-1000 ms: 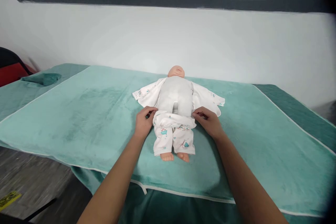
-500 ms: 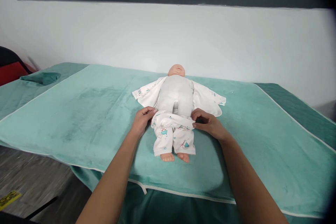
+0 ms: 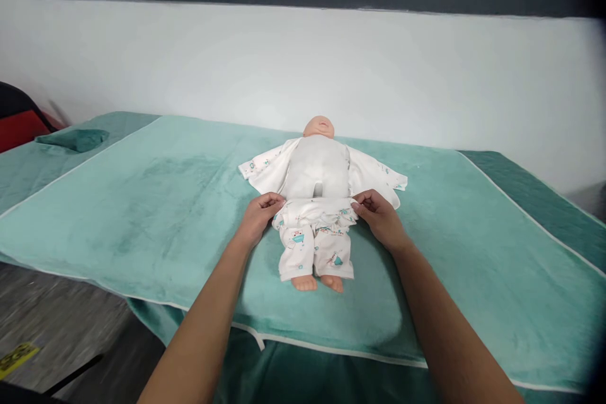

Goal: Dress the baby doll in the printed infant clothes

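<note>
A baby doll point(image 3: 318, 167) lies on its back on a teal towel point(image 3: 156, 202), head toward the wall. Its grey torso is bare, and an open white printed top point(image 3: 374, 175) is spread flat under it on both sides. White printed trousers point(image 3: 315, 243) cover its legs, with bare feet sticking out toward me. My left hand point(image 3: 258, 218) pinches the left side of the trousers' waistband. My right hand point(image 3: 379, 214) pinches the right side. The waistband is stretched between both hands at the doll's hips.
The towel covers a table whose near edge point(image 3: 326, 350) runs in front of me. A folded dark green cloth point(image 3: 73, 139) lies at the far left. A red and black chair point(image 3: 19, 123) stands beyond it. A white wall rises behind the table.
Both hands have pulled the bunched waistband up the doll's hips and spread it wider. The right hand shifted slightly up and outward.
</note>
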`<act>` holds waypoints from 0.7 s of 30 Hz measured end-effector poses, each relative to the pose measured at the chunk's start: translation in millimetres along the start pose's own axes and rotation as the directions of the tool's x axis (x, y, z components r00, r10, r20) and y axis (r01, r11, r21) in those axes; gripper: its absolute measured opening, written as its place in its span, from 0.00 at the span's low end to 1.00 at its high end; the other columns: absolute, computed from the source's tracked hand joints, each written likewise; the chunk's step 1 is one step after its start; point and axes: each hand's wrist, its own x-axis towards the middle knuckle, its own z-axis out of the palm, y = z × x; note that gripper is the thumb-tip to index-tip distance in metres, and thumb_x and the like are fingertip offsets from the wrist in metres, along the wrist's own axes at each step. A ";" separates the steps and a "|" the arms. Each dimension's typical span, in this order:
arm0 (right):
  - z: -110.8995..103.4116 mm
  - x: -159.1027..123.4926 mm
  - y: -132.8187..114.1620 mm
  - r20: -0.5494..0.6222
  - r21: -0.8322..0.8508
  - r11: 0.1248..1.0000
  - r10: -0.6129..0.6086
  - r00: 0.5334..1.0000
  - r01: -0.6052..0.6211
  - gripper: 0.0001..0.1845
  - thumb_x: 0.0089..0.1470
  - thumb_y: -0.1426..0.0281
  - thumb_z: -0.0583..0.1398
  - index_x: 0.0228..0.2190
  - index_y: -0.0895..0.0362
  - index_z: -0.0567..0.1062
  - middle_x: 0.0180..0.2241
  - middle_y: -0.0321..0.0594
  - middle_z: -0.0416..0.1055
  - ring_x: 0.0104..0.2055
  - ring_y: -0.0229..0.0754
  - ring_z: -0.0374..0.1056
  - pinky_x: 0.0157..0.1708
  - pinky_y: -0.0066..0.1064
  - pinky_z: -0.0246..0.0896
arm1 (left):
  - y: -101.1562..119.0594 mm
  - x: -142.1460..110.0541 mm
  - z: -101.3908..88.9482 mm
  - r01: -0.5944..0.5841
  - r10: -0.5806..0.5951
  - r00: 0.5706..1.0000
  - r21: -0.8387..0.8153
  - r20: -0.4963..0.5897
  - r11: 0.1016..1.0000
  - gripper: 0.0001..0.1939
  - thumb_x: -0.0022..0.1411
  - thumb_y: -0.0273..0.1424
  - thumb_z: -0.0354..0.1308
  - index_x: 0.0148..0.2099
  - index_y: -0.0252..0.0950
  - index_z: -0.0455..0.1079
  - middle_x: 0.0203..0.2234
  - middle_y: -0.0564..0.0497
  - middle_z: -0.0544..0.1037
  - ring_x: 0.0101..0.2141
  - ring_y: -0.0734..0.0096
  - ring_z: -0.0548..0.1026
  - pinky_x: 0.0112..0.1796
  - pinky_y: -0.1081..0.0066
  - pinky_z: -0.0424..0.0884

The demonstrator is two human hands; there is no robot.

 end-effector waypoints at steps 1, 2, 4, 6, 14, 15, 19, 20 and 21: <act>0.8 0.4 0.3 -0.015 -0.024 1.000 -0.002 1.000 0.002 0.14 0.55 0.57 0.63 0.32 0.54 0.69 0.30 0.34 0.67 0.31 0.37 0.59 0.32 0.30 0.55 | 0.3 -0.2 0.0 -0.001 0.001 1.000 0.001 0.003 1.000 0.13 0.51 0.39 0.68 0.31 0.34 0.75 0.22 0.55 0.71 0.24 0.78 0.64 0.26 0.75 0.57; 1.5 0.6 0.3 -0.028 -0.049 0.999 -0.002 1.000 0.001 0.14 0.56 0.57 0.62 0.33 0.54 0.69 0.29 0.33 0.66 0.30 0.37 0.59 0.31 0.30 0.55 | 0.6 -0.3 0.1 0.000 0.000 1.000 0.001 0.006 1.000 0.13 0.51 0.39 0.68 0.31 0.34 0.75 0.22 0.55 0.71 0.24 0.78 0.64 0.26 0.75 0.57; 2.8 0.6 -0.3 -0.050 -0.097 0.995 0.005 0.999 -0.010 0.14 0.56 0.57 0.62 0.32 0.54 0.69 0.28 0.33 0.65 0.29 0.37 0.57 0.29 0.30 0.53 | 1.0 -0.6 0.3 0.000 0.000 1.000 -0.001 0.009 1.000 0.13 0.51 0.39 0.68 0.31 0.34 0.75 0.22 0.55 0.71 0.24 0.78 0.64 0.26 0.75 0.57; 3.7 0.2 -1.4 -0.047 -0.119 0.993 0.015 0.999 -0.020 0.14 0.56 0.56 0.61 0.32 0.54 0.69 0.26 0.32 0.63 0.27 0.37 0.56 0.28 0.30 0.52 | 1.3 -0.8 0.7 -0.006 0.006 1.000 0.002 0.005 1.000 0.13 0.52 0.39 0.68 0.31 0.34 0.75 0.22 0.56 0.71 0.24 0.78 0.64 0.26 0.75 0.57; 2.3 -0.7 0.2 0.101 -0.071 0.997 -0.006 0.995 0.014 0.12 0.59 0.57 0.60 0.33 0.53 0.69 0.27 0.32 0.63 0.30 0.38 0.58 0.30 0.30 0.53 | -1.2 0.8 0.4 -0.007 0.007 1.000 -0.008 -0.011 1.000 0.14 0.52 0.40 0.68 0.31 0.35 0.75 0.23 0.55 0.72 0.24 0.77 0.65 0.27 0.75 0.58; 1.7 -0.9 0.3 0.118 -0.078 0.997 -0.015 0.993 0.025 0.11 0.59 0.58 0.59 0.33 0.53 0.70 0.27 0.32 0.63 0.30 0.38 0.58 0.31 0.30 0.53 | -1.5 1.0 0.3 -0.008 0.008 1.000 -0.006 -0.014 1.000 0.13 0.52 0.40 0.68 0.31 0.35 0.75 0.23 0.55 0.73 0.25 0.77 0.65 0.27 0.75 0.58; -1.2 -2.4 -1.7 0.188 -0.100 0.993 -0.044 0.981 0.064 0.10 0.60 0.59 0.58 0.34 0.53 0.71 0.29 0.33 0.64 0.31 0.38 0.58 0.33 0.30 0.55 | -1.5 1.1 0.5 -0.014 0.014 1.000 -0.002 -0.023 1.000 0.13 0.51 0.40 0.68 0.31 0.35 0.75 0.23 0.55 0.73 0.25 0.76 0.66 0.27 0.74 0.58; -2.0 -2.9 -2.4 0.205 -0.102 0.992 -0.055 0.977 0.077 0.10 0.60 0.59 0.58 0.35 0.53 0.72 0.30 0.34 0.66 0.32 0.38 0.59 0.34 0.31 0.56 | -1.3 1.0 0.8 -0.014 0.014 1.000 -0.001 -0.026 1.000 0.13 0.51 0.40 0.68 0.31 0.35 0.75 0.23 0.55 0.73 0.24 0.76 0.66 0.27 0.74 0.58; -2.7 -3.3 -3.1 0.218 -0.105 0.990 -0.067 0.974 0.092 0.09 0.60 0.60 0.58 0.35 0.53 0.72 0.32 0.35 0.67 0.33 0.39 0.60 0.35 0.31 0.57 | -1.1 0.9 1.0 -0.015 0.015 0.999 0.000 -0.031 1.000 0.13 0.51 0.40 0.68 0.31 0.35 0.75 0.23 0.55 0.73 0.24 0.76 0.65 0.27 0.74 0.58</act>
